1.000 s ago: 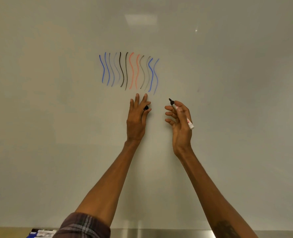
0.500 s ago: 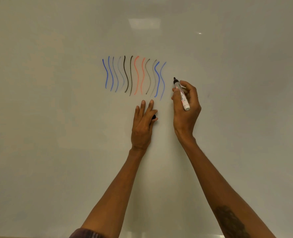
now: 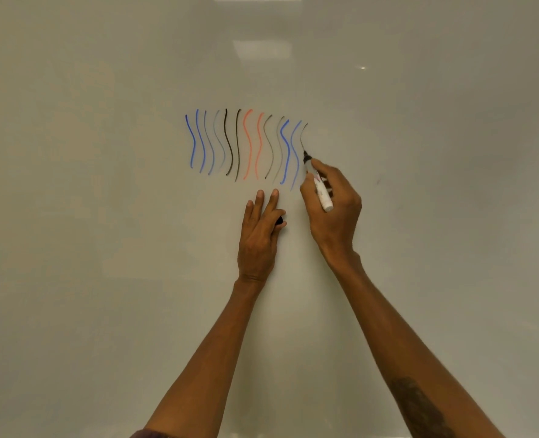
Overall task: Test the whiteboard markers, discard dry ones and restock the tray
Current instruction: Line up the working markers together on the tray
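Marker: the white marker [image 3: 318, 183] is gripped in the right hand [image 3: 332, 213], right of centre, with its tip touching the whiteboard [image 3: 104, 248] at the end of a faint grey stroke [image 3: 302, 135].
Cap: the black cap [image 3: 279, 220] is pinched in the left hand [image 3: 258, 232], whose other fingers are laid straight on the board.
Wavy lines [image 3: 246, 143]: blue, black, red and grey, ranged left of the tip.

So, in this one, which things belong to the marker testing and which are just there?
Job: marker, gripped by right hand, tip on whiteboard; black cap, pinched in left hand; wavy test strokes.
Incidental: ceiling-light reflections; faint smudge right of the strokes.
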